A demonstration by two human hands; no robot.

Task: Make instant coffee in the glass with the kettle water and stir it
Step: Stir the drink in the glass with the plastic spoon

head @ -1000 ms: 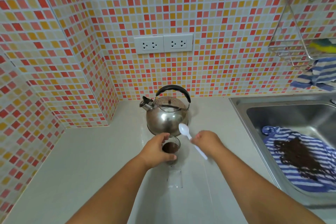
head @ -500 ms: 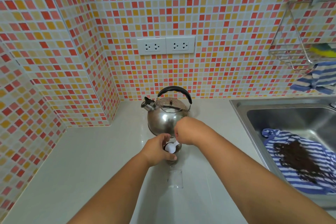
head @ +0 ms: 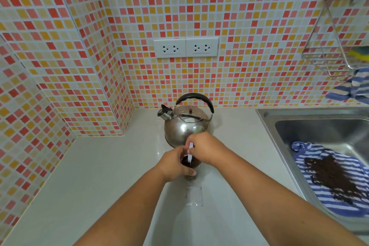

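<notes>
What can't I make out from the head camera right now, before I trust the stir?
- Spoon bowl: sunk in the dark coffee, head view; only the white handle shows.
- Glass wall and fill level: covered by the left hand.
- Right hand grip on the handle: fingers curl under, hidden.
- Kettle water level: steel body hides it.
- Sink: cut off by the right edge.

The spoon (head: 190,155) bowl is sunk in dark coffee; hands hide most of the glass (head: 191,166)

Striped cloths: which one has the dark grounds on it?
The striped cloth in the sink, with a dark brown patch across it. The other cloth hangs under the wire rack, showing none.
</notes>
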